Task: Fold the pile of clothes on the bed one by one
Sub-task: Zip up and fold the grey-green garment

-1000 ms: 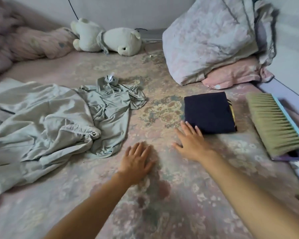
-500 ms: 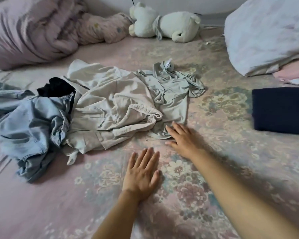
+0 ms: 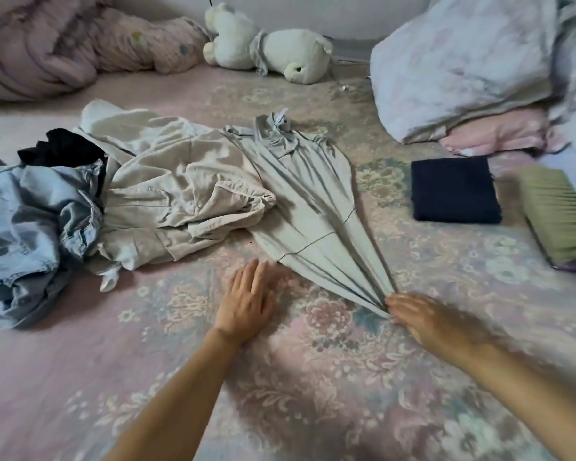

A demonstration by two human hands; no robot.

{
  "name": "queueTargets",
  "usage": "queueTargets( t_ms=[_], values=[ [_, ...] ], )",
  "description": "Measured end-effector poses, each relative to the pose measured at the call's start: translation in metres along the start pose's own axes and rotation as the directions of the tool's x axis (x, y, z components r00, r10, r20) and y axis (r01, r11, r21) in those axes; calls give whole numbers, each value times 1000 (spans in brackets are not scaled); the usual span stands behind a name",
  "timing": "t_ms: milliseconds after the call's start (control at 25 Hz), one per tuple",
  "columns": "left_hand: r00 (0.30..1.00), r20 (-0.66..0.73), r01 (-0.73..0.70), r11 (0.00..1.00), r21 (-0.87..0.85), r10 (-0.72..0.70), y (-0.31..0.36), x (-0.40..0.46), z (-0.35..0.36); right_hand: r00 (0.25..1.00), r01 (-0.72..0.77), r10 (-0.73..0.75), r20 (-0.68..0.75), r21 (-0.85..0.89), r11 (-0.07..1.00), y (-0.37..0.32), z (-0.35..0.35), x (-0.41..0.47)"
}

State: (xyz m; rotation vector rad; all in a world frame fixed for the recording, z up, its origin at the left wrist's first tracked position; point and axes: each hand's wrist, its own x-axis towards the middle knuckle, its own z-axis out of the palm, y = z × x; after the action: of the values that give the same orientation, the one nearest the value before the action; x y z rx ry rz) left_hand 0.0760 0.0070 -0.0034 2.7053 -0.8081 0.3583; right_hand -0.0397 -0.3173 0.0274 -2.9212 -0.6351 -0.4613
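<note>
a home bedroom: floral bedsheet (image 3: 313,377), pillows (image 3: 463,68), a stuffed bear (image 3: 280,51) and strewn clothes (image 3: 167,194)

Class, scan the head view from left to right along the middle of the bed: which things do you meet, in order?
Crumpled light-blue denim garment → beige garment → stretched grey-green shirt → folded navy cloth → green-bristled brush.

A white teddy bear (image 3: 270,51) lies on its side at the head of the floral bed (image 3: 313,377). A bundled pink quilt (image 3: 64,44) sits far left, a pale duvet (image 3: 463,68) atop a pink pillow (image 3: 499,134) far right, a brush (image 3: 559,221) beside them.
</note>
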Motion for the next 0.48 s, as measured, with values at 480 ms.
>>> queueTargets(
  t_ms=[480],
  values=[
    [949, 124, -258, 939, -229, 291, 93, -10, -27, 864, -502, 470, 180, 366, 784, -16, -86, -48]
  ],
)
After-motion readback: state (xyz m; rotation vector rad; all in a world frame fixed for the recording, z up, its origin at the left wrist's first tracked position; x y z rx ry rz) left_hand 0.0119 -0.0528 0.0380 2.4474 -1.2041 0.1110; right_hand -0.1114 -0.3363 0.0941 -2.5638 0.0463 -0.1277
